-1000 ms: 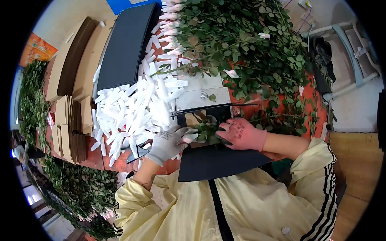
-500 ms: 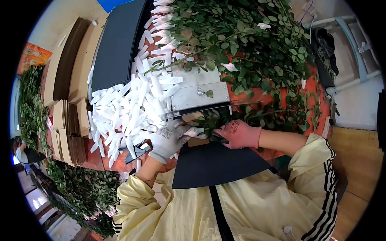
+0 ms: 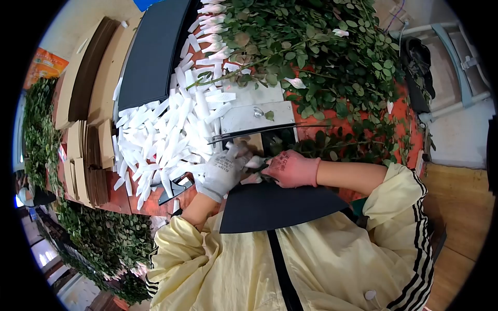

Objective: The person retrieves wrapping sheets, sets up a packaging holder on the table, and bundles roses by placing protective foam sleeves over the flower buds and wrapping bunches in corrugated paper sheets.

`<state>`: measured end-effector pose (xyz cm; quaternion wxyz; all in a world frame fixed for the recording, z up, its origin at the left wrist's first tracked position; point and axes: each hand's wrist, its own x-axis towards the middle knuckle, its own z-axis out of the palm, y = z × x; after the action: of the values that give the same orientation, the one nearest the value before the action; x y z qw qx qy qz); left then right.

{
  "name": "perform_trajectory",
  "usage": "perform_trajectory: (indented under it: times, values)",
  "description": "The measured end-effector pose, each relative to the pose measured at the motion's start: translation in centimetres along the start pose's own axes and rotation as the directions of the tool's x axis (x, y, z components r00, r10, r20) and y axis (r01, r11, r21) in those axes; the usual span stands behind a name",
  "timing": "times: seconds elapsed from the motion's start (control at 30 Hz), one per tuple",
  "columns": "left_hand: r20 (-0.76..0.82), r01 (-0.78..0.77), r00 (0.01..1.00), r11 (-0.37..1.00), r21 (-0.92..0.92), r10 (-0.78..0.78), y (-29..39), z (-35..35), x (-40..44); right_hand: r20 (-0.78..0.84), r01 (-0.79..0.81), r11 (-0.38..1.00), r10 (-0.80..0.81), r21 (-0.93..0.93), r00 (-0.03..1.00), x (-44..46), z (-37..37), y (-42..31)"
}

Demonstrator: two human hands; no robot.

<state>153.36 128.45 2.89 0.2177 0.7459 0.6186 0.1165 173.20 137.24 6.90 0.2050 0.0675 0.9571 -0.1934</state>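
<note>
My left hand (image 3: 222, 172), in a grey-white glove, is closed at a pale rosebud (image 3: 254, 162) in a white net sleeve. Just below that bud, a second pinkish bud (image 3: 251, 179) shows between my hands. My right hand (image 3: 291, 169), in a pink-red glove, has its fingers curled round the base of the rose, the stem mostly hidden. Both hands are above a black flared board (image 3: 282, 207) against my body. Behind them is a metal box (image 3: 254, 116) with a dark strip along its near side. A heap of white net sleeves (image 3: 161, 140) lies beside my left hand.
A large pile of leafy rose stems (image 3: 311, 46) covers the far right of the red table (image 3: 363, 129). Black boards (image 3: 150, 57) and cardboard pieces (image 3: 85, 160) are stacked at left. A folded metal frame (image 3: 461, 67) stands at far right.
My right hand has moved left, closer to my left hand. A second bud now shows below the first between my hands. The view has shifted slightly.
</note>
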Motion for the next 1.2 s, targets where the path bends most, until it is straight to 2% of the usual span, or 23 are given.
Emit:
perform_trajectory:
  times: [0.07,0.1,0.13,0.2,0.23,0.27,0.3,0.33,0.37,0.4,0.47,0.5,0.6,0.63,0.8,0.87,0.93,1.0,1.07,1.1,1.13,1.17,1.2]
  values:
    - [-0.076,-0.246,0.961,0.947,0.206,0.267,-0.6,0.3,-1.2,-0.084,0.031,0.998,-0.026,0.057,0.996,-0.3,1.8,1.0]
    - [0.033,-0.153,0.988,0.988,-0.007,0.154,-1.2,0.4,-1.8,-0.171,0.067,0.992,-0.048,0.108,0.984,-0.4,2.4,1.5]
    - [0.025,-0.149,0.988,0.989,-0.002,0.149,-0.9,-0.7,-1.5,-0.172,0.073,0.992,-0.055,0.099,0.984,-0.5,0.4,1.2]
    - [-0.057,-0.247,0.963,0.948,0.201,0.263,0.0,-3.1,-1.2,-0.059,-0.132,0.987,0.126,-0.094,0.990,-1.2,-3.3,0.1]
    - [-0.259,-0.273,0.925,0.960,0.054,0.278,-1.0,-1.5,-1.0,-0.158,-0.148,0.979,0.126,-0.138,0.979,-1.2,-2.6,0.5]
    - [-0.259,-0.274,0.924,0.960,0.057,0.280,-1.0,-1.6,-0.9,-0.161,-0.149,0.979,0.126,-0.139,0.979,-1.1,-2.4,0.4]
    - [-0.085,-0.054,0.995,0.998,0.011,0.055,-0.7,-2.0,-0.7,-0.252,-0.154,0.976,0.112,-0.157,0.961,-1.1,-2.2,0.1]
    - [0.099,0.176,0.980,0.984,0.003,-0.175,-0.6,-2.3,-0.5,-0.339,-0.159,0.972,0.093,-0.173,0.936,-1.0,-1.9,-0.1]
    - [0.058,0.123,0.991,0.992,-0.039,-0.121,-2.3,-0.3,-0.6,-0.503,-0.108,0.970,-0.015,-0.216,0.864,-1.4,-1.2,0.2]
    - [0.055,0.129,0.990,0.991,-0.039,-0.127,-2.6,0.1,-0.7,-0.501,-0.102,0.970,-0.022,-0.219,0.865,-1.8,-2.2,-0.5]
    - [0.005,0.079,0.997,0.997,0.011,-0.079,-2.9,0.4,-1.2,-0.215,-0.281,0.959,0.268,-0.033,0.939,-2.7,-5.3,-2.1]
    - [-0.019,0.113,0.993,0.994,-0.005,-0.113,-2.3,0.0,-1.3,-0.322,-0.219,0.974,0.190,-0.056,0.927,-2.6,-4.9,-2.1]
    - [-0.020,0.049,0.998,0.991,-0.122,-0.052,-1.5,0.5,-1.4,-0.417,-0.193,0.973,0.124,-0.126,0.900,-0.6,-0.1,0.8]
    - [-0.021,0.041,0.999,0.992,-0.121,-0.044,-1.4,0.6,-1.4,-0.219,-0.222,0.974,0.211,-0.030,0.953,0.3,0.4,1.2]
    - [-0.091,0.026,0.995,0.993,-0.117,-0.037,-0.7,-0.3,-1.7,-0.332,-0.120,0.976,0.053,-0.184,0.942,-2.1,-1.2,0.0]
    - [-0.090,-0.013,0.996,0.994,-0.110,0.003,-0.6,-0.2,-2.1,-0.459,-0.318,0.932,0.209,-0.173,0.864,-2.2,-3.5,-0.6]
    - [-0.072,-0.041,0.997,0.986,-0.163,0.030,-0.6,0.2,-2.0,-0.456,-0.339,0.917,0.216,-0.208,0.863,0.3,-2.4,0.4]
    - [-0.115,-0.070,0.992,0.968,-0.242,0.043,-1.0,1.4,-2.0,-0.341,-0.270,0.930,0.177,-0.248,0.923,2.8,-0.1,1.9]
    - [0.026,0.056,0.998,0.977,-0.205,-0.052,-1.2,1.5,-2.1,-0.314,-0.237,0.952,0.169,-0.193,0.934,3.7,1.4,2.7]
    - [0.025,0.060,0.998,0.976,-0.207,-0.057,-0.4,0.2,-2.1,-0.357,-0.185,0.968,0.115,-0.169,0.927,3.7,2.3,3.1]
    - [0.109,0.170,0.982,0.977,-0.131,-0.157,1.2,-2.1,-1.9,-0.397,-0.129,0.981,0.061,-0.146,0.916,3.6,2.8,3.1]
    - [0.185,0.272,0.948,0.961,-0.048,-0.259,2.0,-3.3,-1.8,-0.390,-0.122,0.981,0.055,-0.148,0.919,2.9,2.3,2.7]
    - [0.187,0.275,0.947,0.960,-0.056,-0.260,1.8,-3.0,-1.9,-0.427,-0.151,0.977,0.073,-0.152,0.901,1.8,1.1,1.8]
